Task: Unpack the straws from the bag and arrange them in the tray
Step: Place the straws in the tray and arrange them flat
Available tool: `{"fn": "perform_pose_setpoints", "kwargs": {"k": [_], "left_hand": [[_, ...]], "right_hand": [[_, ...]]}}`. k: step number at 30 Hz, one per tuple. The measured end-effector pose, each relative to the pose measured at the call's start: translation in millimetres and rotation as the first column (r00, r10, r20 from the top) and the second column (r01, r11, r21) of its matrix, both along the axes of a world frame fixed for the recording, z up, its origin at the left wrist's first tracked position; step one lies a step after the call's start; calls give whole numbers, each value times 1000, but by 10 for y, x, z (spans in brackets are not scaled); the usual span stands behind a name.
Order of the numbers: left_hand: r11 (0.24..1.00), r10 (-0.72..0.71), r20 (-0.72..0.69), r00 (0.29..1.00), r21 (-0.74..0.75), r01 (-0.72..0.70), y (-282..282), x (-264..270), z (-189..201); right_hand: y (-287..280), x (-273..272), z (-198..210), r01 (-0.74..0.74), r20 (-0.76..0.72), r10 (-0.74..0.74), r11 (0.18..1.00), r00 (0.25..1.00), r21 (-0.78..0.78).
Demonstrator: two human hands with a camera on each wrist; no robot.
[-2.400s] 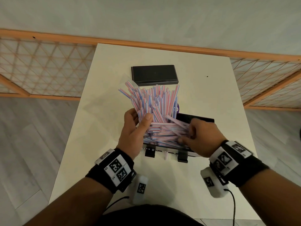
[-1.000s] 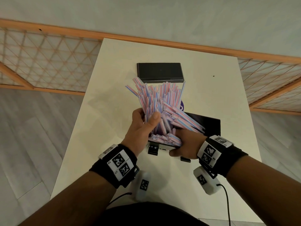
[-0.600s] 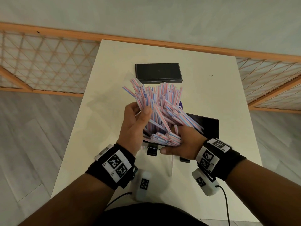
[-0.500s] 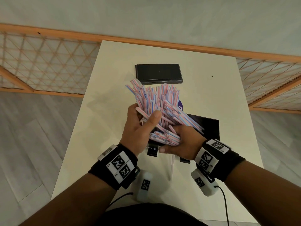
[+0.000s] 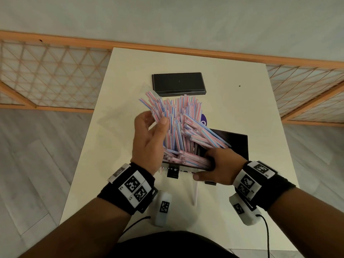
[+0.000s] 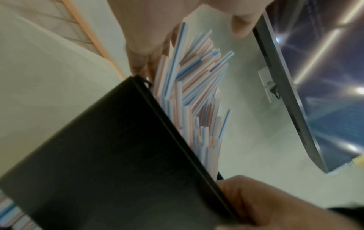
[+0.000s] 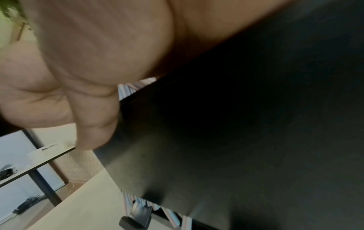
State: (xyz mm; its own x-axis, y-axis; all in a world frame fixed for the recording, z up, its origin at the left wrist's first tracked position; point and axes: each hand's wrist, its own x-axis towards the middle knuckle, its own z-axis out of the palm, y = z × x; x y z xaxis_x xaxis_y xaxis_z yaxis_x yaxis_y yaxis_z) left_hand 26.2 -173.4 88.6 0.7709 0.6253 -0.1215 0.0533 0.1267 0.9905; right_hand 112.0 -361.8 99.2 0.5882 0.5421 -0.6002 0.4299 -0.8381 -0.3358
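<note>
Several pink, blue and white striped straws stand fanned out in a black tray at mid table. My left hand grips the upright bundle on its left side, thumb in front, fingers behind. More straws lie flat along the tray's near wall. My right hand holds that near wall, thumb outside, fingers over the rim on the lying straws. The left wrist view shows the tray wall with straws rising behind it. The right wrist view is mostly palm and tray.
A flat black lid lies at the back of the white table. One loose straw lies on the table in front of the tray. A purple label peeks out behind the straws. Orange lattice railings flank the table.
My right hand let go of a slanted handful of straws and took hold of the tray's near wall. One straw dropped onto the table in front. My left hand stays on the bundle.
</note>
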Motion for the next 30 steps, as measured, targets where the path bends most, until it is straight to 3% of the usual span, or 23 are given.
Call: {"fn": "perform_pose_setpoints", "kwargs": {"k": [3, 5, 14, 30], "left_hand": [[985, -107, -113, 988, 127, 121, -70, 23, -71], [981, -133, -143, 981, 119, 150, -107, 29, -80], [987, -145, -114, 983, 58, 153, -124, 0, -76], [989, -139, -152, 978, 22, 144, -86, -19, -130]], "right_hand": [[11, 5, -18, 16, -43, -17, 1000, 999, -23], [50, 11, -55, -9, -41, 8, 999, 999, -35], [163, 66, -114, 19, -119, -25, 999, 993, -51], [244, 16, -138, -61, 16, 64, 987, 998, -151]]}}
